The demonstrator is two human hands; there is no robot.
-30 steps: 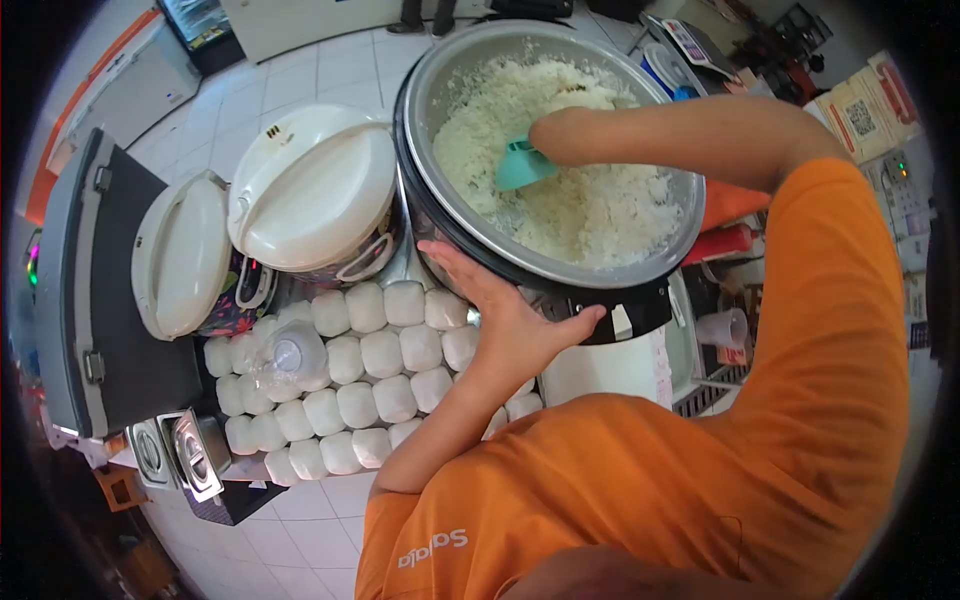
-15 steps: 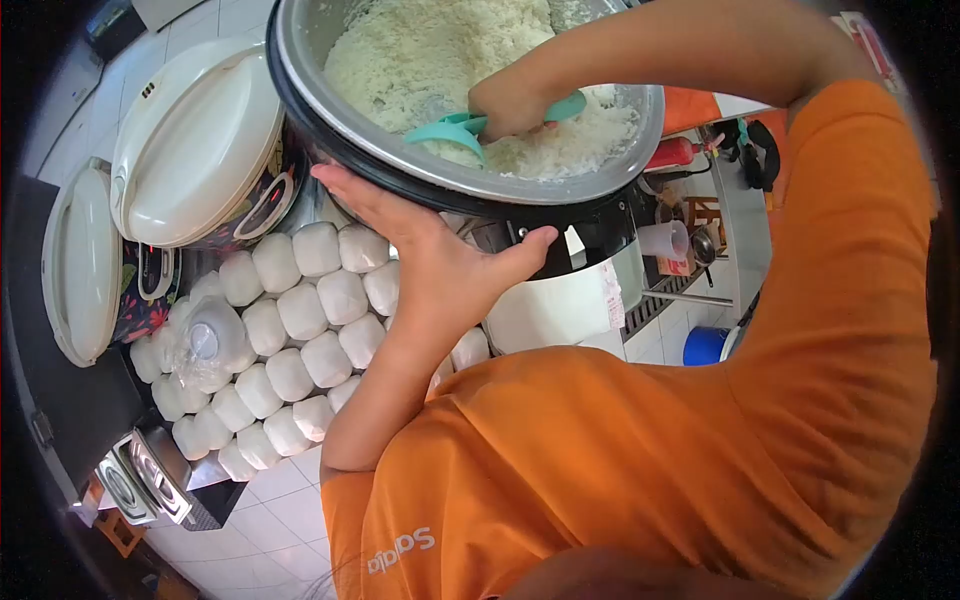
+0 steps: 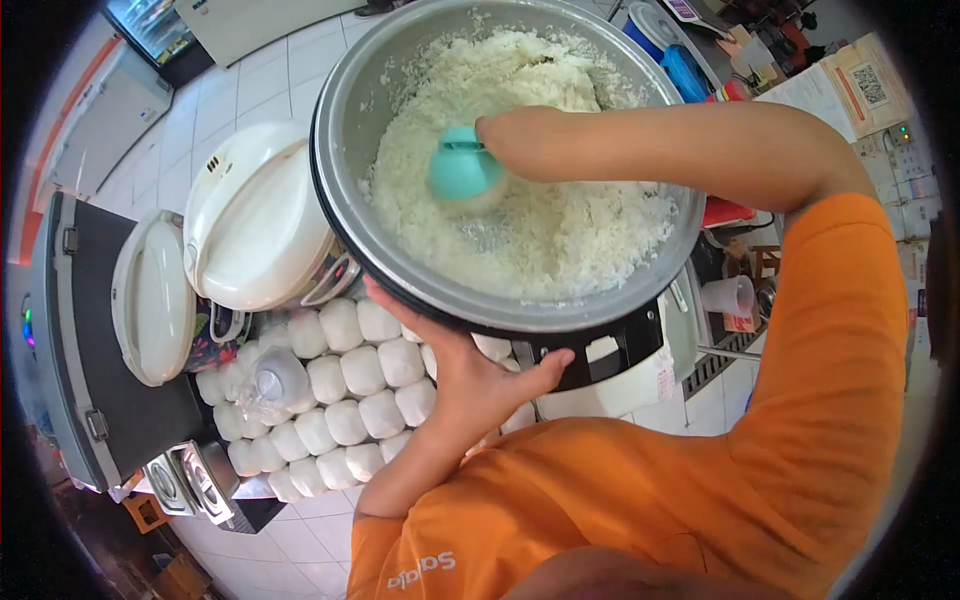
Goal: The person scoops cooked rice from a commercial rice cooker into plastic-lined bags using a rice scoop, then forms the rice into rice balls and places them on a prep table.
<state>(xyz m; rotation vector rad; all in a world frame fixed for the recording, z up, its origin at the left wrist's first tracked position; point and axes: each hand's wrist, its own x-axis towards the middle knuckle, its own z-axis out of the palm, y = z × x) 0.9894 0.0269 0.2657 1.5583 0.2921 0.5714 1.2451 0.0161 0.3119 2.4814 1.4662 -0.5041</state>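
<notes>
A large round rice cooker with a metal inner pot holds a heap of white cooked rice. Inside it my right hand is closed on a turquoise scoop, whose rounded cup lies against the rice; its handle is mostly hidden by the hand. My left hand grips the near lower side of the cooker, fingers along the black outer wall and thumb by the black side handle.
Left of the cooker stand white-lidded oval containers. Rows of white rounded packets lie below them, with a clear plastic bottle on top. Metal-lidded boxes are at lower left. A clear cup sits at right.
The view has shifted, so the cooker appears lower and more fully. The scoop has turned, its rounded back now facing up over the rice. My left hand keeps its hold on the cooker.
</notes>
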